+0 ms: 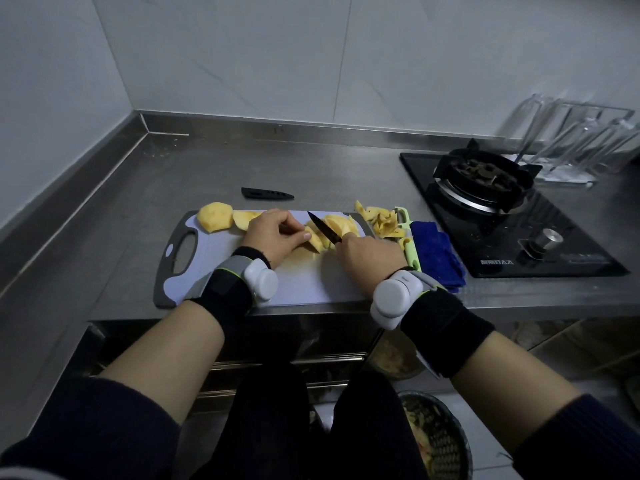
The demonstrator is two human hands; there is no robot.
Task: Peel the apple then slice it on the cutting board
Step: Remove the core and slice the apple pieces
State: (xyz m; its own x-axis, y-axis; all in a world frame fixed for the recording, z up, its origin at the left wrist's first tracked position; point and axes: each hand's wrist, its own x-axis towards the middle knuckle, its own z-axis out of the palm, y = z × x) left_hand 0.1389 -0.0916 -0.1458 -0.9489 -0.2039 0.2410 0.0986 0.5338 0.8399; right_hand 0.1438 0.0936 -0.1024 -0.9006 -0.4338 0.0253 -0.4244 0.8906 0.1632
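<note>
A pale cutting board (304, 282) with a grey rim lies on the steel counter. At its far left corner sits a large peeled apple piece (215, 217) with a slice (243, 218) beside it. My left hand (273, 235) pins an apple slice (315, 240) down at the board's far middle. My right hand (369, 252) grips a black knife (325, 227), its blade pointing away and left, over the slices. More cut slices (341, 225) lie just behind the blade.
A heap of apple peel (381, 220) and a green peeler (410, 247) lie right of the board, next to a blue cloth (438, 254). The black knife sheath (267, 194) lies behind the board. A gas hob (498, 206) stands at the right. A bin (436, 441) is on the floor.
</note>
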